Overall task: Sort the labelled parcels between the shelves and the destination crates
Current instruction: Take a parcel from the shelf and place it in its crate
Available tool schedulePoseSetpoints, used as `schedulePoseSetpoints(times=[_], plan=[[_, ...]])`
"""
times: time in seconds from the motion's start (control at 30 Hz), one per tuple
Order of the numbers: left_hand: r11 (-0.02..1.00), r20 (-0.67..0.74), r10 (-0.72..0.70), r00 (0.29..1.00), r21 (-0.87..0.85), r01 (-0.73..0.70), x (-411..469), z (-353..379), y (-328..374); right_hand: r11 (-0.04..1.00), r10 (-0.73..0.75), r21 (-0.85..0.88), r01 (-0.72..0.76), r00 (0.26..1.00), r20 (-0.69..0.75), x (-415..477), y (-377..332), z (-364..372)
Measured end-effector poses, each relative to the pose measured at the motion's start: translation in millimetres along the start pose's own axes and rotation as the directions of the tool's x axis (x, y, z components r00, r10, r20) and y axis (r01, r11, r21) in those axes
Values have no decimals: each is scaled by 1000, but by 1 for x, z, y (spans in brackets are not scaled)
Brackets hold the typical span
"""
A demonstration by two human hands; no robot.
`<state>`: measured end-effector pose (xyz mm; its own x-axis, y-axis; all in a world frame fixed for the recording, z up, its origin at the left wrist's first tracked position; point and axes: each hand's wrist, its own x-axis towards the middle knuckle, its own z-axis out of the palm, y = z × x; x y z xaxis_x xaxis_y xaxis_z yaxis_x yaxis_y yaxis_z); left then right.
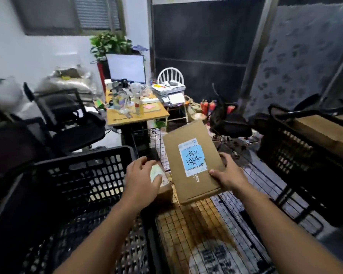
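My right hand (229, 174) grips the near right corner of a flat brown cardboard parcel (190, 139), held up in mid-air. The parcel carries a white shipping label with a blue sticker and handwritten marks. My left hand (142, 177) lies over a smaller brown parcel (164, 189) with a pale label, its fingers curled round the parcel's top. That small parcel sits in a wire mesh cart (196, 224) below both hands. A black plastic crate (77, 175) stands at the left. At the right, another black crate (297, 155) holds a large brown box (324, 133).
A cluttered wooden desk (139, 115) with a monitor (126, 68) stands ahead, a black office chair (67, 119) to its left. A white chair with a printer (170, 91) is behind. Red extinguishers (208, 105) and a dark wall close the far side.
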<state>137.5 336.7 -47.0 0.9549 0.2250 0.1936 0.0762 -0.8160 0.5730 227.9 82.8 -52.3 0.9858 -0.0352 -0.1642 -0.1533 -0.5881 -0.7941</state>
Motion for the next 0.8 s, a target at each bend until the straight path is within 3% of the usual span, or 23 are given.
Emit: schedulePoseSetpoints(times=[0.23,0.67,0.8], plan=[[926,42,-28,999,377,10,19,8,3,992,101,-84,-90,984,146,53,37,42],[871,39,-105,994,486,73,39,29,9,984,129,-149,-97,966,226,121,89,70],[879,42,-125,991,468,91,39,33,8,971,164,-205,-124,968,190,130,105,84]])
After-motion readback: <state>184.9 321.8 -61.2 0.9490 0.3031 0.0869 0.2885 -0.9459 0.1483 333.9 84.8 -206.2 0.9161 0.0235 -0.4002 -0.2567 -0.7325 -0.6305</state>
